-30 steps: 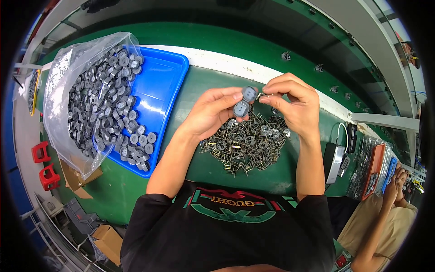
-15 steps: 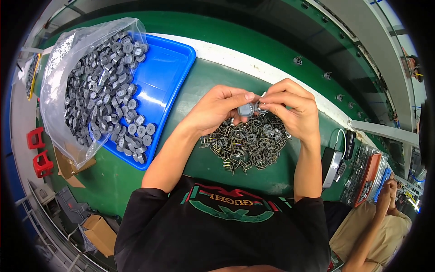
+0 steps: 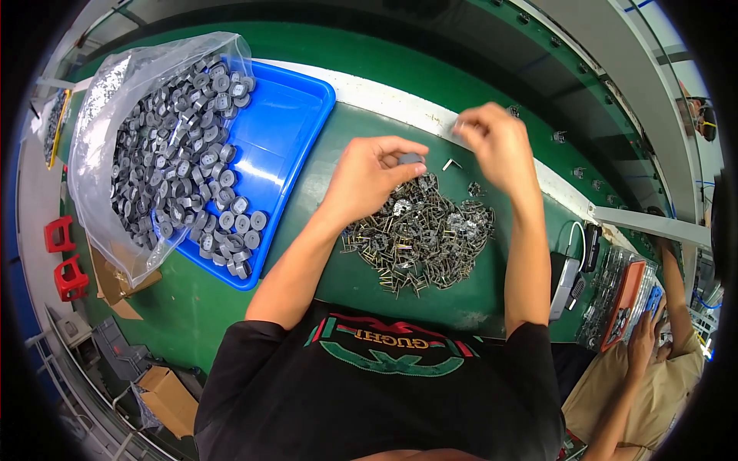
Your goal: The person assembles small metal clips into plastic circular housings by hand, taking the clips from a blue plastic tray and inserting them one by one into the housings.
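Observation:
My left hand (image 3: 373, 173) is closed around a round grey plastic cap (image 3: 411, 158), gripped between thumb and fingers over the far side of a parts heap. My right hand (image 3: 498, 146) is raised near the white strip at the bench's far side. Its fingertips are blurred, so anything between them cannot be made out. Between the hands, a small bent metal piece (image 3: 452, 164) lies on the green bench. Below them spreads the heap of small dark parts with metal pins (image 3: 419, 246). One similar part (image 3: 477, 189) sits apart at its upper right.
On the left, a blue tray (image 3: 296, 100) bears a clear plastic bag (image 3: 96, 154) spilling many grey caps (image 3: 184, 165). Beyond the white strip (image 3: 384, 98), a green belt carries spaced parts. A black-and-white device (image 3: 565, 280) stands at right; beside it, a co-worker's hands (image 3: 642, 338).
My hands have parted: the right moved away toward the far strip, and the left drew slightly left with the cap. The co-worker's arms shifted too.

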Action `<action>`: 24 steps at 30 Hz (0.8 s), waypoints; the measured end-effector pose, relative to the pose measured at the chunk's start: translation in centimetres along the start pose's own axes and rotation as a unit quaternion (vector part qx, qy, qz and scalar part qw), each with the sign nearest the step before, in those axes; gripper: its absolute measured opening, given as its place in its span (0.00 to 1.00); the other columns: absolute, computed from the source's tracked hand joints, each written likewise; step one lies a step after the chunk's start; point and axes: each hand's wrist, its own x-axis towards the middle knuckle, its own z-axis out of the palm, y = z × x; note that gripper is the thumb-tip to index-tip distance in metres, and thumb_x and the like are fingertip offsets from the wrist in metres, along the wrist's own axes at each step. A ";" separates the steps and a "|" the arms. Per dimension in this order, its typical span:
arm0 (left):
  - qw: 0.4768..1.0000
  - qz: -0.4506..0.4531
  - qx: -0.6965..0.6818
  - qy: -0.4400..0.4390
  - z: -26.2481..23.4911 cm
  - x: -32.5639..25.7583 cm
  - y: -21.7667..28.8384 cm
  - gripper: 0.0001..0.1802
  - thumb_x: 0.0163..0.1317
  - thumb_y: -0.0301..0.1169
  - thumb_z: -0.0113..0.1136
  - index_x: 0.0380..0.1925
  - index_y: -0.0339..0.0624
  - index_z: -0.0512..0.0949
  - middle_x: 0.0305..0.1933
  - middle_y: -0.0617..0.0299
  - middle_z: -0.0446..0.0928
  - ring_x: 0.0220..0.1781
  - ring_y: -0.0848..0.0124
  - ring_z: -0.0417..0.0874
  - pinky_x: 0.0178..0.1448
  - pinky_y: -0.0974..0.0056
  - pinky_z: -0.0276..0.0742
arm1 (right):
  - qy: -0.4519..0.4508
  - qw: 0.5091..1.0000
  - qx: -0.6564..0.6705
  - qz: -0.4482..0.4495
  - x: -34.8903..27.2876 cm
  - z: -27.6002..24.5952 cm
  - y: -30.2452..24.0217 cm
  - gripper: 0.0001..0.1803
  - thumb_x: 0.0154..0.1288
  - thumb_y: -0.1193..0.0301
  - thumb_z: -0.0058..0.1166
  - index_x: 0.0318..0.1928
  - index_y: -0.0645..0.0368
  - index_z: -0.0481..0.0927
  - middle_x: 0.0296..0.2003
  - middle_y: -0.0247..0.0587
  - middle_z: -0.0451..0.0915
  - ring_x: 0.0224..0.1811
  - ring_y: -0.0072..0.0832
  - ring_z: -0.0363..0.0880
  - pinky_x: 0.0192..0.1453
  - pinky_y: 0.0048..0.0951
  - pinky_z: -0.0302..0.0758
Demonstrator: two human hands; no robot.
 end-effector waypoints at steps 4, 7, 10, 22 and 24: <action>0.996 -0.019 -0.089 0.025 -0.8 0.3 1.9 0.13 0.61 0.24 0.64 0.46 0.33 0.83 0.40 0.59 0.84 0.34 0.80 0.77 0.40 0.73 0.74 | 0.110 0.993 -0.036 0.027 4.6 1.5 4.8 0.09 0.61 0.71 0.60 0.38 0.64 0.85 0.34 0.47 0.82 0.33 0.38 0.81 0.40 0.34 0.76; 0.986 -0.026 -0.162 0.012 -1.3 0.5 2.0 0.14 0.66 0.29 0.59 0.48 0.32 0.81 0.42 0.56 0.83 0.38 0.76 0.79 0.45 0.70 0.76 | 0.053 0.991 -0.119 0.035 6.8 2.7 6.0 0.14 0.66 0.64 0.55 0.44 0.62 0.84 0.41 0.52 0.82 0.43 0.50 0.80 0.48 0.42 0.76; 0.971 -0.033 -0.239 -0.004 -1.6 0.7 1.7 0.17 0.68 0.29 0.55 0.53 0.31 0.77 0.46 0.53 0.81 0.43 0.71 0.81 0.50 0.67 0.78 | 0.176 0.963 -0.198 0.054 5.3 3.1 6.0 0.14 0.65 0.65 0.55 0.47 0.59 0.83 0.44 0.55 0.79 0.42 0.50 0.81 0.48 0.45 0.78; 0.913 0.017 -0.400 -0.080 -0.9 0.2 1.0 0.24 0.60 0.23 0.64 0.58 0.32 0.72 0.54 0.51 0.78 0.55 0.59 0.81 0.62 0.60 0.76 | -0.052 0.989 -0.034 -0.137 -3.0 0.8 1.4 0.10 0.53 0.83 0.60 0.37 0.62 0.84 0.33 0.38 0.79 0.36 0.32 0.78 0.42 0.30 0.76; 0.905 -0.001 -0.421 -0.068 -0.9 0.1 1.2 0.25 0.56 0.17 0.65 0.55 0.32 0.74 0.54 0.51 0.79 0.54 0.59 0.81 0.63 0.59 0.76 | -0.010 0.992 0.081 -0.093 -3.1 0.3 0.2 0.09 0.54 0.84 0.60 0.37 0.63 0.84 0.33 0.38 0.79 0.36 0.29 0.78 0.41 0.27 0.76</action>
